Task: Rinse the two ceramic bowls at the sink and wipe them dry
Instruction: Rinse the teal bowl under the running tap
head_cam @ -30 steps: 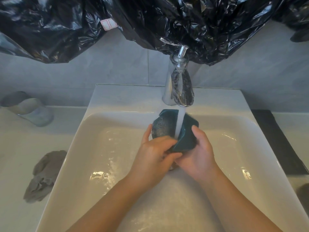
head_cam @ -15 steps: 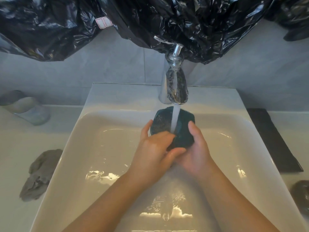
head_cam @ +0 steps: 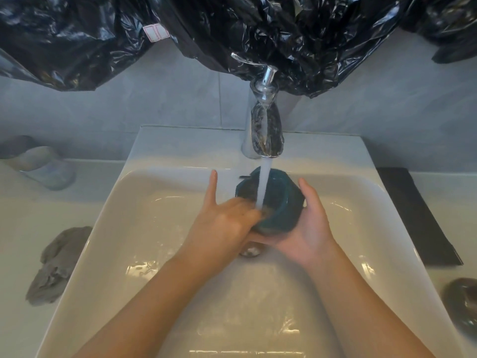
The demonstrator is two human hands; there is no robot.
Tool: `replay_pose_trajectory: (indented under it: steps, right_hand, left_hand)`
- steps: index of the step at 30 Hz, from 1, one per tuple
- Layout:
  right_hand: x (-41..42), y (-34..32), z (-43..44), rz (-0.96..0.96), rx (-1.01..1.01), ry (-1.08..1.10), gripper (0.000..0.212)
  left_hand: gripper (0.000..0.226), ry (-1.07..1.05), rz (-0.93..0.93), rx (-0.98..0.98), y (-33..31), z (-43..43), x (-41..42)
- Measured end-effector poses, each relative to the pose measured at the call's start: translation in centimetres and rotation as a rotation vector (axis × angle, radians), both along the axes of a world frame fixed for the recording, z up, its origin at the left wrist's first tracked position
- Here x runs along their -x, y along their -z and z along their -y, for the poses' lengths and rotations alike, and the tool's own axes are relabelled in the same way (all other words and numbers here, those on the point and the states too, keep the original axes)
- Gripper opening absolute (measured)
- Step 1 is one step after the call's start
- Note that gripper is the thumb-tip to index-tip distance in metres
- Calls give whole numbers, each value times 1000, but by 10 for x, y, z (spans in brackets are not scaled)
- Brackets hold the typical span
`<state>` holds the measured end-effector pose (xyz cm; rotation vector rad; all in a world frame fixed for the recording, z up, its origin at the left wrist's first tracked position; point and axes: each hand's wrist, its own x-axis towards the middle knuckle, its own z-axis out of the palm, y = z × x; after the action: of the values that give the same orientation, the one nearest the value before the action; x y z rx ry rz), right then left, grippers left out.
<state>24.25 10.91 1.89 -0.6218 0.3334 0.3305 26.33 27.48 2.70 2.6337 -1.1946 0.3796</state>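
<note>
Both hands (head_cam: 307,228) on bowl (head_cam: 281,208), sink (head_cam: 124,215) sides well apart.

The white counter (head_cam: 31,228) carries an inset sink (head_cam: 180,146). Left side: grey cloth (head_cam: 55,264), glass (head_cam: 44,164). Right side: black mat (head_cam: 415,215), dark bowl (head_cam: 462,303).

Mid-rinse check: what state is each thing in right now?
Tap: running.
Teal bowl: tilted under the stream, over the sink.
Right hand: grips the teal bowl.
Left hand: fingers in the teal bowl, blurred.
Dark bowl: on the counter, right, untouched.
Cloth: crumpled on the counter, left.
</note>
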Motion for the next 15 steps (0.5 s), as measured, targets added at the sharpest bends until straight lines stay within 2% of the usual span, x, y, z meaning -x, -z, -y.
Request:
replay_pose_trajectory:
  steps: [1, 3, 6, 8, 10, 12, 15]
  right_hand:
    - [2, -1, -2, 26, -13, 16, 61]
    - [4, -2, -9, 80, -42, 67, 55]
    - [7, 0, -17, 117, -64, 130, 53]
    - [7, 2, -17, 94, -48, 132, 52]
    - [4, 5, -14, 50, -7, 130, 54]
    - [1, 6, -12, 25, 13, 93, 62]
    - [0, 4, -12, 16, 60, 44, 64]
  left_hand:
    - [36, -8, -12, 51, 0, 3, 2]
    - [21, -31, -81, 200, -3, 13, 7]
    - [25, -54, -245, 385, -4, 23, 19]
    - [24, -37, -231, 301, -2, 18, 22]
    - [26, -25, -135, 150, -3, 8, 16]
    - [31, -30, -48, -8, -5, 0, 7]
    - [46, -95, -21, -229, -1, -2, 3]
